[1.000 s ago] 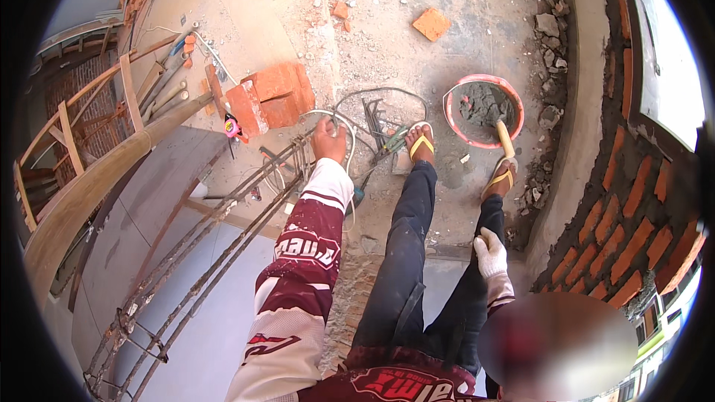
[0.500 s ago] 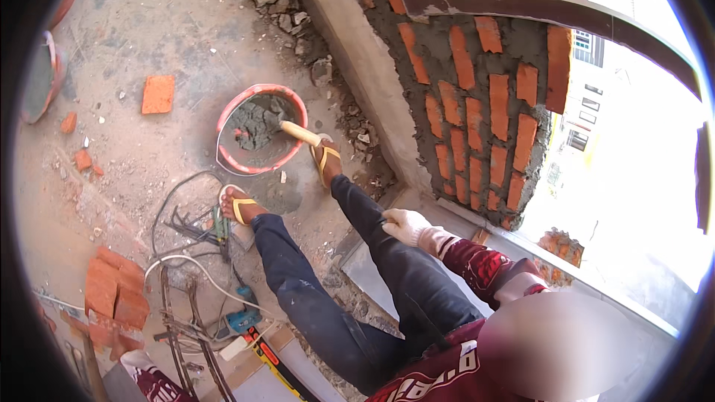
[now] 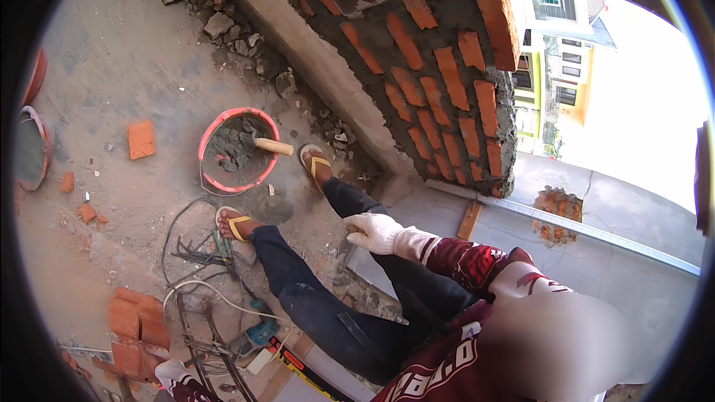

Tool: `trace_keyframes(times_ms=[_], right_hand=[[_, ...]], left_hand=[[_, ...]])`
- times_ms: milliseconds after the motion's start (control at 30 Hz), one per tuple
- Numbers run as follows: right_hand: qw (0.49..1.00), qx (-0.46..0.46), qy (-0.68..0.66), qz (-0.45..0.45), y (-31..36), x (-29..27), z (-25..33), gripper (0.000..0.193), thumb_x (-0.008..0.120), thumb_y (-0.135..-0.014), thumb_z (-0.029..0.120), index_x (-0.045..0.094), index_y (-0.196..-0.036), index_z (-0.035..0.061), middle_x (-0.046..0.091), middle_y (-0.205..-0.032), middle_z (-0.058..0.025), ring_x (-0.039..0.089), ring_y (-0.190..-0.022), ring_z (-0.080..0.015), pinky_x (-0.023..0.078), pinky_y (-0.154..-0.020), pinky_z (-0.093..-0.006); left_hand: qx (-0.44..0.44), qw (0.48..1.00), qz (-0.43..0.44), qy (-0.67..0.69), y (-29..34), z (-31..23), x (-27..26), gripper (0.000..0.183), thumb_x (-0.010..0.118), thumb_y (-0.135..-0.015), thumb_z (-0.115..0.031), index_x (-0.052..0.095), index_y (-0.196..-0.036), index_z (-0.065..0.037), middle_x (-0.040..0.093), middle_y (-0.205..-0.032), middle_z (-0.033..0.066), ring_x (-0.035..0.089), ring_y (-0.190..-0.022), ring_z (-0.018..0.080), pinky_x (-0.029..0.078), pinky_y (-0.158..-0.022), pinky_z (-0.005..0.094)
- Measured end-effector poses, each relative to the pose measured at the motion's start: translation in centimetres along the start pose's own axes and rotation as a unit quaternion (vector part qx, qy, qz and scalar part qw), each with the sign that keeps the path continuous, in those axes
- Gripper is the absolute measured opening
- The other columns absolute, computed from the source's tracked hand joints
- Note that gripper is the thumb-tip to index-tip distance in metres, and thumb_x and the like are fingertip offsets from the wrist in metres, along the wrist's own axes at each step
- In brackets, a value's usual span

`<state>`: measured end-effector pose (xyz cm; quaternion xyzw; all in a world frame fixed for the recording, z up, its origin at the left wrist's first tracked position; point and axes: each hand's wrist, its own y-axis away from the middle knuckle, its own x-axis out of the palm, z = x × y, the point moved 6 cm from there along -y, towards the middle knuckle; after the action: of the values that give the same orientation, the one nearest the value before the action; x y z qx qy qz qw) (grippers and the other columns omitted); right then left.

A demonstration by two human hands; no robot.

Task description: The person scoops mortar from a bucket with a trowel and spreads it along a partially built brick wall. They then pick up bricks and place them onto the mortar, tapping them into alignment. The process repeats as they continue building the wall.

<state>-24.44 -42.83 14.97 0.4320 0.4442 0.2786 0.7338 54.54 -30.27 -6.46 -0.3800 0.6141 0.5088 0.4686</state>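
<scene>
My right hand (image 3: 375, 232), in a white knit glove, hovers over my right shin with its fingers loosely apart and nothing in them. At the lower left, my left hand (image 3: 155, 359) is beside a stack of orange bricks (image 3: 125, 320). Its fingers blend with the bricks, so I cannot make out whether they grip one. In front of my sandalled feet stands a red-rimmed bucket (image 3: 202, 150) of wet grey mortar (image 3: 238, 150). A wooden-handled tool (image 3: 274, 147) rests in it, its head hidden in the mortar.
A partly built brick wall (image 3: 447, 97) rises at right under a dark frame. A metal straightedge (image 3: 611, 238) lies along the ledge. Near my left leg are a teal power tool (image 3: 261, 333), tangled cables, steel bars and a spirit level (image 3: 316, 380). Rubble (image 3: 223, 26) lines the wall's base.
The view has swung, showing more of the ledge at right. My right hand has shifted leftward, its fingers spreading a little. My left hand stays by the brick stack.
</scene>
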Motion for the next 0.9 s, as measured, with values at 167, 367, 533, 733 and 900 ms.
trace_keyframes(times_ms=[167, 367, 533, 733, 900], right_hand=[[0.994, -0.087, -0.06, -0.001, 0.4, -0.3, 2.5, 0.051, 0.066, -0.094, 0.034, 0.06, -0.136, 0.0049, 0.069, -0.117, -0.0198, 0.065, -0.113, -0.0374, 0.051, -0.099, -0.0444], [0.964, -0.229, -0.135, -0.024, 2.0, -4.7, 6.7, 0.063, 0.068, -0.095, 0.042, 0.055, -0.142, 0.0023, 0.064, -0.128, -0.023, 0.061, -0.122, -0.0386, 0.048, -0.105, -0.0458], [0.922, -0.33, -0.2, -0.032, 8.2, -12.7, 5.3, 0.111, 0.081, -0.077, 0.059, 0.031, -0.16, 0.0058, 0.042, -0.154, -0.028, 0.044, -0.142, -0.0451, 0.038, -0.117, -0.0496], [0.873, -0.328, -0.357, 0.054, 20.1, -24.4, -2.9, 0.127, 0.086, -0.072, 0.054, 0.018, -0.163, -0.0016, 0.038, -0.16, -0.0256, 0.04, -0.148, -0.0322, 0.032, -0.121, -0.0383], [0.809, -0.346, -0.474, -0.02, 28.2, -32.4, -10.3, 0.123, 0.087, -0.074, 0.048, 0.018, -0.163, -0.0017, 0.035, -0.161, -0.024, 0.034, -0.151, -0.0301, 0.026, -0.124, -0.039]], left_hand=[[0.028, 0.981, 0.049, 0.185, 8.3, -6.0, -2.7, 0.084, 0.085, -0.082, -0.026, 0.039, -0.147, -0.002, 0.054, -0.136, 0.0166, 0.058, -0.12, 0.0294, 0.05, -0.1, 0.0423], [0.115, 0.838, 0.329, 0.421, 31.1, -18.8, -6.4, 0.086, 0.084, -0.081, -0.025, 0.037, -0.149, -0.002, 0.052, -0.139, 0.0142, 0.056, -0.122, 0.0271, 0.047, -0.104, 0.0401], [0.078, 0.616, 0.6, 0.504, 58.7, -27.5, -13.4, 0.088, 0.081, -0.076, -0.029, 0.038, -0.149, -0.003, 0.052, -0.139, 0.0142, 0.054, -0.127, 0.0293, 0.046, -0.108, 0.0457], [0.101, 0.515, 0.696, 0.489, 82.3, -33.4, -21.9, 0.094, 0.082, -0.078, -0.032, 0.033, -0.153, -0.003, 0.051, -0.14, 0.013, 0.055, -0.128, 0.0275, 0.047, -0.108, 0.0442], [0.199, 0.475, 0.733, 0.445, 95.1, -39.9, -29.5, 0.08, 0.082, -0.084, -0.027, 0.039, -0.147, -0.003, 0.055, -0.132, 0.0097, 0.058, -0.121, 0.0208, 0.046, -0.107, 0.039]])
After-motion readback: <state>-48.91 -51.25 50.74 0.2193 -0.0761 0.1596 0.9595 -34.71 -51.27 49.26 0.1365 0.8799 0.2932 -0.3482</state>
